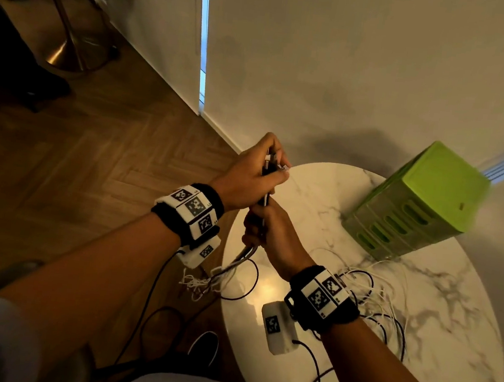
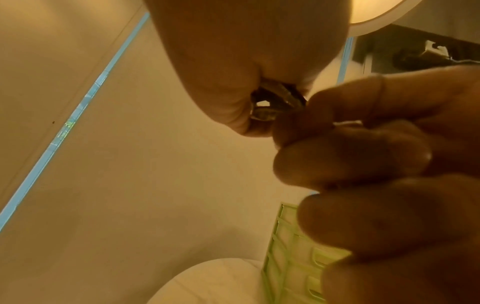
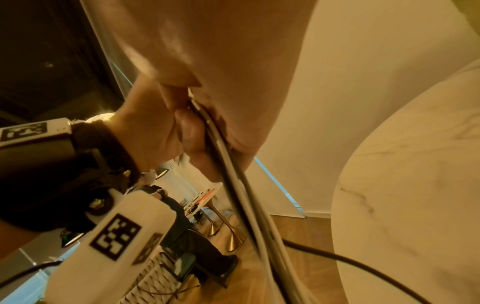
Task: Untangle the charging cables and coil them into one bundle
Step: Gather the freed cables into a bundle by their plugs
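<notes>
A tangle of loose cables sprawls across the round marble desk behind the right wrist; just beyond, the right hand has its fingers curled round a gathered bunch of cables, while directly above it the left hand has its fingers pinching the plug ends; farther back on the desk stands a green drawer box

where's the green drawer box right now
In the head view the green drawer box stands at the far right of the marble table, against the wall, just beyond the loose cables.
</notes>
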Demonstrator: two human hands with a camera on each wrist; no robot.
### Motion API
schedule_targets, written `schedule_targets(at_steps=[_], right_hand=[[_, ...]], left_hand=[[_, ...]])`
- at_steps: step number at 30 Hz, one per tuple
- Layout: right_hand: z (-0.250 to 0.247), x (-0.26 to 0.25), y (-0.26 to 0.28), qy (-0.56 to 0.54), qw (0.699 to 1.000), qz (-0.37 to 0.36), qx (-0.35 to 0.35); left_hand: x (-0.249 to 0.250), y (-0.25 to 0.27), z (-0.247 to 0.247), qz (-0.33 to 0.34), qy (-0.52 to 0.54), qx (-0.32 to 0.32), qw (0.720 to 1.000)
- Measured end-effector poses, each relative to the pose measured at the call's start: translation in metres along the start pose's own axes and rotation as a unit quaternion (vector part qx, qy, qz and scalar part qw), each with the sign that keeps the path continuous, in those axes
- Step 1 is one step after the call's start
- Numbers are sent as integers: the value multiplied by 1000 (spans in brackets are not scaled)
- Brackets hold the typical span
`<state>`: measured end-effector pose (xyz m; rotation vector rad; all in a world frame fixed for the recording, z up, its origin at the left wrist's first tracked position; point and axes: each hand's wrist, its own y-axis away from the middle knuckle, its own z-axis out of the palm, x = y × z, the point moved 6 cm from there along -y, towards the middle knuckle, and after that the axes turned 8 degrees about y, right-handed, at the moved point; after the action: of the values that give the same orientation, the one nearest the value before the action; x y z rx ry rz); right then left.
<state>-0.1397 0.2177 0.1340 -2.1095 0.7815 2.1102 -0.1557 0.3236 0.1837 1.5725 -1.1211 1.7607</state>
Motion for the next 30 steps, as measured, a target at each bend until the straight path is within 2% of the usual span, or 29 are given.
schedule_targets(at_steps=[2, 5, 7, 8, 10, 12, 13, 14, 15, 17, 18, 19, 20, 22, 24, 25, 26, 27, 28, 29, 30], right_hand=[[4, 0, -3, 13, 1000, 3, -11], [8, 6, -6, 27, 998, 32, -42], [4, 9, -6, 23, 998, 40, -44], [1, 7, -5, 5, 998, 36, -42], [-8, 3, -3, -84, 996, 20, -33], [-18, -5, 1, -182, 983, -3, -37], [-22, -11, 3, -205, 977, -18, -45], [-25, -17, 6, -209, 976, -30, -56], [-27, -23, 9, -207, 975, -37, -71], [-27, -34, 12, -204, 972, -40, -108], [-27, -39, 12, -201, 971, -42, -122], [-28, -44, 10, -193, 972, -42, -126], [-30, -48, 8, -184, 975, -42, -119], [-36, -53, 1, -164, 984, -48, -59], [-42, -55, -7, -177, 981, -61, 41], [-43, -55, -10, -190, 976, -68, 79], [-42, -54, -12, -198, 972, -74, 102], [-39, -53, -15, -201, 970, -75, 110], [-36, -53, -16, -203, 970, -73, 109], [-34, -53, -17, -201, 972, -69, 103], [-34, -55, -18, -192, 974, -68, 102]], left_hand=[[-3, -2, 3, -26, -14, -12, 999], [-7, 0, 11, -44, -63, -80, 994], [-3, 2, 12, -48, -40, -113, 992], [-1, 3, 11, -36, -16, -118, 992], [-1, 7, 4, -6, 39, -87, 995], [-14, 18, -1, -39, 98, -74, 992], [-25, 26, 4, -76, 107, -103, 986], [-40, 37, 12, -128, 85, -152, 976], [-54, 50, 21, -194, 47, -221, 955], [-81, 78, 34, -313, -58, -379, 869], [-95, 85, 33, -338, -104, -426, 833], [-106, 87, 28, -347, -133, -440, 817], [-111, 81, 18, -346, -157, -417, 825], [-113, 60, -16, -305, -215, -286, 883], [-97, 37, -54, -158, -288, -72, 942], [-84, 34, -70, -73, -312, 30, 947], [-77, 36, -81, -13, -328, 104, 939], [-74, 39, -88, 14, -339, 146, 929], [-76, 43, -91, 12, -339, 149, 929], [-87, 47, -91, -15, -340, 119, 933], [-96, 51, -84, -55, -342, 53, 936]])
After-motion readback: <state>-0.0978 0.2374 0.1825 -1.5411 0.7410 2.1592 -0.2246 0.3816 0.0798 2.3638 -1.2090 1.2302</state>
